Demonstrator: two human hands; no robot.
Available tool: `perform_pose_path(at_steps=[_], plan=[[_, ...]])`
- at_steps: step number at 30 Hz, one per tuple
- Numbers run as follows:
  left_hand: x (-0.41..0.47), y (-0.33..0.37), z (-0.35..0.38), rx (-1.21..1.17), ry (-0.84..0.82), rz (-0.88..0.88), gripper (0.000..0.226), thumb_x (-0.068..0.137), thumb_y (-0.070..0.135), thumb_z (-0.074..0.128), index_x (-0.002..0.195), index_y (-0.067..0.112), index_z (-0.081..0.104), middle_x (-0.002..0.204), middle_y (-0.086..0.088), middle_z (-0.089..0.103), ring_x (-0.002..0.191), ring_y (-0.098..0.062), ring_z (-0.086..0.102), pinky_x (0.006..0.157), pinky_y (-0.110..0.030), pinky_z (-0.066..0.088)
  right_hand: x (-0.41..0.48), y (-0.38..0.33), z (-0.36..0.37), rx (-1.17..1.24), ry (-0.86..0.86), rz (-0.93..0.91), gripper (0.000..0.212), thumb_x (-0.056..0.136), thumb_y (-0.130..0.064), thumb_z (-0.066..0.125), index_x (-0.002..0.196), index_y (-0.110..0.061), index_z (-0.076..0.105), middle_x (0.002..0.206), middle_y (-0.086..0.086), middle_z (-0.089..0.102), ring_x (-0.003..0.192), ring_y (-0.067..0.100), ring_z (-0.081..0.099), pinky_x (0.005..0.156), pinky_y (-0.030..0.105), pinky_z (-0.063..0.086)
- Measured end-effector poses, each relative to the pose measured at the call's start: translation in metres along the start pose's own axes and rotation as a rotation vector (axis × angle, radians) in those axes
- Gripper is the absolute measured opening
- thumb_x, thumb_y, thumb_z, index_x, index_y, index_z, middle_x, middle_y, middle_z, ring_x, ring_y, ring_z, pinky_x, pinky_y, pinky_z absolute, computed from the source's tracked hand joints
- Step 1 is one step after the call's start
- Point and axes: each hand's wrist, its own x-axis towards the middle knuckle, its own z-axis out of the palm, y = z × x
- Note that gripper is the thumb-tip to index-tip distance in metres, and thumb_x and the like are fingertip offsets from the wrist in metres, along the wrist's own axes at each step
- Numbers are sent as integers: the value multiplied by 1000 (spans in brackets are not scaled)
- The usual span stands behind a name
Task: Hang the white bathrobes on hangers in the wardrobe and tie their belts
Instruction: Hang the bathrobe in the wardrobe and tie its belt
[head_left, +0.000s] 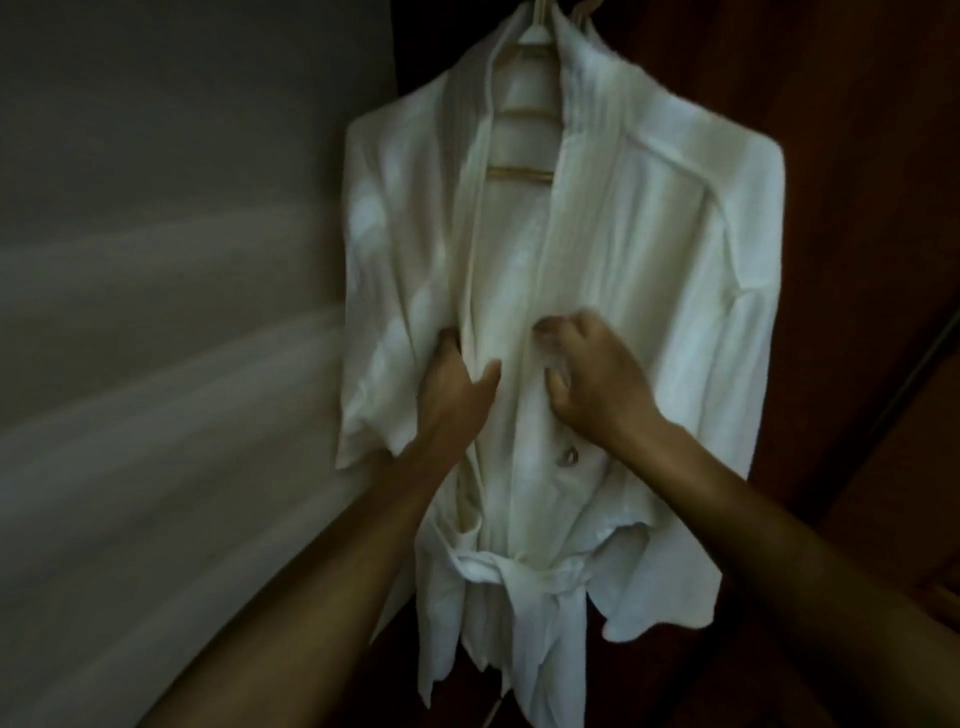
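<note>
1. Left hand grips one front edge; right hand pinches the other.
2. Both edges belong to the white towelling bathrobe, hung on a pale wooden hanger, its white cloth belt knotted.
3. Tugging unevenly could slide a shoulder off.

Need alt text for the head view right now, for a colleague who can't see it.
A white bathrobe hangs on a wooden hanger in a dark wardrobe, its belt tied at the waist. The left hand grips one front edge; the right hand, blurred, curls at the other.
</note>
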Motion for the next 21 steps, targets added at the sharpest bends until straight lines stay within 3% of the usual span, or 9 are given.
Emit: perform_pose_path(at_steps=[3,5,8,10,13,15,17,19,21], plan=[[-17,-35,16,87,-49,-101,39,99,31,48,133,12,56,125,-10,65,117,-32,62,100,-38,50,-18,4,10,-114,-407,244,28,98,-34,53,118,-18,65,100,6,71,92,29,69,77,33,52],[-25,-43,20,47,40,-156,30,99,22,51,126,11,58,117,-9,67,111,-32,64,96,-39,51,-18,7,5,-26,-347,388,31,99,-38,53,94,-13,71,84,3,73,78,23,71,69,30,54],[-37,-38,24,11,118,-175,25,98,21,54,121,14,58,102,-3,67,103,-29,67,84,-33,50,-20,2,11,141,-11,508,38,92,-45,66,115,-16,57,105,-2,65,87,18,66,69,29,50],[-48,-27,31,12,44,-124,34,103,24,52,136,17,56,118,-6,69,113,-26,65,91,-30,49,-21,-5,26,249,99,459,61,89,-42,72,135,-13,44,125,4,55,105,20,59,87,34,49],[-58,-21,40,17,-152,54,33,107,33,45,132,21,61,118,-1,72,107,-19,68,89,-24,49,-16,-10,55,247,-2,313,43,93,-27,64,127,-5,49,117,14,60,107,32,60,88,38,47],[-60,-25,34,-12,-203,16,26,104,41,48,120,27,63,105,8,72,96,-13,69,85,-27,54,-19,-10,61,213,-41,279,29,94,-17,56,120,-3,54,111,18,63,105,39,61,87,42,50],[-70,-39,24,-73,-198,-46,29,98,33,56,126,27,61,107,10,68,97,-10,68,85,-26,55,-37,-3,62,125,73,198,35,91,-9,50,124,-2,59,121,19,65,115,39,60,98,48,49],[-93,-62,13,-75,-134,-140,27,96,25,55,122,25,63,107,10,66,93,-6,66,82,-21,53,-72,2,67,41,256,73,45,85,-2,51,129,-4,62,139,17,58,136,37,49,113,55,36],[-118,-97,9,-23,-42,-293,14,94,26,49,101,24,62,98,9,65,85,-5,63,77,-21,53,-115,3,81,56,300,-13,49,83,4,53,130,-7,63,150,16,49,148,36,34,118,63,23]])
